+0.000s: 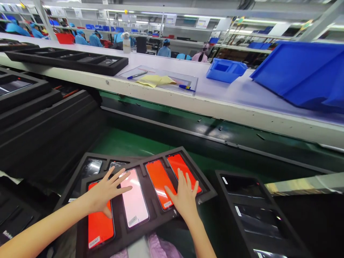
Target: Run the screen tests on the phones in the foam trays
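A black foam tray (pixel 150 211) lies in front of me and holds several phone screens, three with orange-red film (pixel 159 181) and one with pale pink film (pixel 134 202). My left hand (pixel 103 191) lies flat, fingers spread, across the left orange screen (pixel 99 224) and the pink one. Over the two right orange screens rests my right hand (pixel 184 195), also flat with the fingers stretched out. Neither hand holds anything. A second tray (pixel 92 166) with glossy dark screens lies under the top one.
Stacked black trays (pixel 40 118) stand at the left, another black tray (pixel 252 208) at the right. Beyond a green conveyor (pixel 126 143), a white bench (pixel 215 96) carries a black tray (pixel 67 59), pens, yellow paper (pixel 154 80) and blue bins (pixel 225 70). People in blue work far behind.
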Demonstrator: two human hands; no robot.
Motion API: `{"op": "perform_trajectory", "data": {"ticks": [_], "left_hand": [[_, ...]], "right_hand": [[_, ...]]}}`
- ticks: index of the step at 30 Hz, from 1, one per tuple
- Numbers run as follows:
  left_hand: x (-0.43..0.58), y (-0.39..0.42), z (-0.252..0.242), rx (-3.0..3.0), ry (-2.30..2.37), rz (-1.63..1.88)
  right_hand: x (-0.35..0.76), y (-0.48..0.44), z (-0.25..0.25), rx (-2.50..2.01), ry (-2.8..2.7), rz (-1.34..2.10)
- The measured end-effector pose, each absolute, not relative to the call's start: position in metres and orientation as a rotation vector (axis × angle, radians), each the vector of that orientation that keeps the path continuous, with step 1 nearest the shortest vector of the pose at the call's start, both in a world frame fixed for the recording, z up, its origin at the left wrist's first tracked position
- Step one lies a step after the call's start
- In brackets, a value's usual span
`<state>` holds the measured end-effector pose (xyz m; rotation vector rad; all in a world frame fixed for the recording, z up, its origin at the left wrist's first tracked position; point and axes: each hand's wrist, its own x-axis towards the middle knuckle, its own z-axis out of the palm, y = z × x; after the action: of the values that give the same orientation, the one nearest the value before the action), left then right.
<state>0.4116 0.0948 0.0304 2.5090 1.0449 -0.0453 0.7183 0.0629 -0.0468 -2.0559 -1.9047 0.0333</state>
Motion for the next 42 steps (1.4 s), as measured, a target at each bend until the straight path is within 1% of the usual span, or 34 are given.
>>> {"op": "perform_trajectory", "data": {"ticks": [3, 9, 12, 15, 20, 29, 34, 39, 42], "left_hand": [[0.414, 0.094, 0.033, 2.564, 1.014, -0.147], [0.425, 0.093, 0.043, 2.627, 0.993, -0.596], [0.428, 0.094, 0.048, 2.593, 0.972, -0.681], [0.431, 0.095, 0.05, 2.564, 0.966, -0.682], [0.436, 0.094, 0.047, 2.524, 0.931, -0.574], [0.445, 0.1, 0.061, 2.474, 0.956, -0.646], [0.443, 0.1, 0.06, 2.455, 0.986, -0.682], [0.44, 0.095, 0.059, 2.446, 1.005, -0.59], [0.429, 0.09, 0.054, 2.459, 1.017, -0.489]], "right_hand": [[0.717, 0.063, -0.047, -2.053, -1.885, -0.012], [0.715, 0.064, -0.047, -2.037, -1.827, -0.079], [0.714, 0.064, -0.049, -2.045, -1.803, -0.107], [0.714, 0.065, -0.049, -2.044, -1.765, -0.102], [0.713, 0.065, -0.049, -2.008, -1.754, -0.092], [0.713, 0.065, -0.049, -2.014, -1.737, -0.07], [0.714, 0.064, -0.046, -2.019, -1.675, 0.06], [0.715, 0.064, -0.038, -1.989, -1.5, 0.28], [0.72, 0.059, -0.032, -1.917, -1.455, 0.289]]}}
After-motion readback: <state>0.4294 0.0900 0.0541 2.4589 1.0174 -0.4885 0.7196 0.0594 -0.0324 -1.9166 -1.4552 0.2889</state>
